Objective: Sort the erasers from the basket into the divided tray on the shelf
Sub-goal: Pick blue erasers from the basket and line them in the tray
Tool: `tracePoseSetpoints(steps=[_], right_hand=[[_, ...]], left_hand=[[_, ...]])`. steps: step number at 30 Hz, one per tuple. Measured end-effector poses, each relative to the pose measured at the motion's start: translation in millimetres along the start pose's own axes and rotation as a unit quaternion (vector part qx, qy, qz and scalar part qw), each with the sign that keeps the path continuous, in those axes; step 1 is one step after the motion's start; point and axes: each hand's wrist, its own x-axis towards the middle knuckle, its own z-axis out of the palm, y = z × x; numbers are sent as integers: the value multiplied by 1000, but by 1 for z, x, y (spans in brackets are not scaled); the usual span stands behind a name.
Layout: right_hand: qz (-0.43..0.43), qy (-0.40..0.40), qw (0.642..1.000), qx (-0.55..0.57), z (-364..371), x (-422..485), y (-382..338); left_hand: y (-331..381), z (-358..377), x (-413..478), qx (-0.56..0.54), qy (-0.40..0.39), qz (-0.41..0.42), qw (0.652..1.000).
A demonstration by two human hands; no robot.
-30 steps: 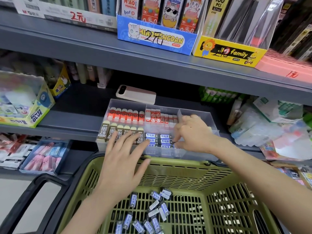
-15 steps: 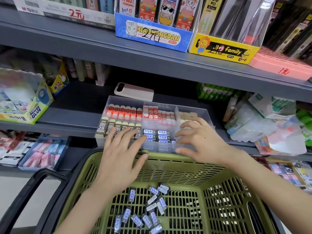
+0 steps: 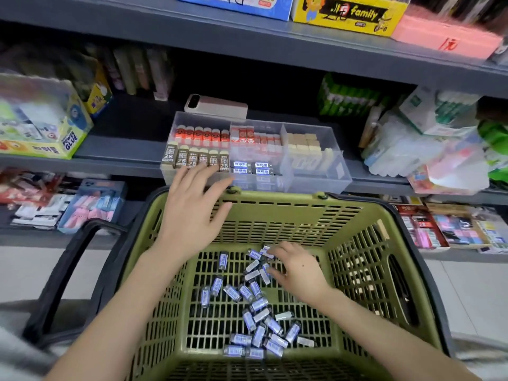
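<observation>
The olive-green slatted plastic basket [image 3: 275,213] sat in front of the grey metal shelf [image 3: 123,145], its far rim just under the shelf's front edge. A heap of small erasers in blue-and-white sleeves [image 3: 248,294] lay scattered across the basket floor, from the middle toward the near edge.

The right hand [image 3: 298,269] was down inside the basket at the far end of the heap. Its fingers were bent onto two or three erasers there, but motion blur made it impossible to tell whether any was actually pinched.

The left hand [image 3: 192,213] hung over the basket's far left rim, palm down, fingers straight and spread apart, holding nothing. Its fingertips reached the front wall of the clear plastic divided tray [image 3: 319,184], perhaps touching it.

The tray stood at the shelf's front edge. Its left compartment held a back row of red-sleeved erasers [image 3: 202,134] and a front row of brown 2B erasers [image 3: 192,158]. The middle compartment held more red-and-white ones at the back and a few matching blue-sleeved erasers [image 3: 253,168] at the front. The right compartment held plain cream blocks [image 3: 302,145].

A beige phone-like slab [image 3: 215,105] lay on the shelf just behind the tray's back left corner. The basket's black handle [image 3: 63,273] hung down at its left side.
</observation>
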Motion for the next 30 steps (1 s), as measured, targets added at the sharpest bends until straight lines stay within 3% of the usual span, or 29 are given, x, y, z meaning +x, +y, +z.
tracePoseSetpoints(steps=[2,4,10,18,24,27,28,30], right_hand=[[110,-91,989,28,32,-2,13],[147,-110,982,44,54,1,20],[169,-84,980,60,79,14,23],[168,-87,982,28,95,14,15],[177,-78,977,93,98,10,9],[243,-52,950,186,82,2,6],[262,-36,937,230,73,1,3],[272,2,904,330,54,-1,-7]], left_hand=[[3,-3,-9,-12,25,-1,1000],[7,-6,-19,-33,48,-14,998],[21,-3,-47,-112,34,-78,990],[24,14,-51,-150,-2,-94,984],[26,22,-49,-186,-48,-131,973],[33,31,-52,-321,-94,-236,912],[36,33,-53,-383,-120,-298,866],[41,39,-53,-507,-173,-433,725]])
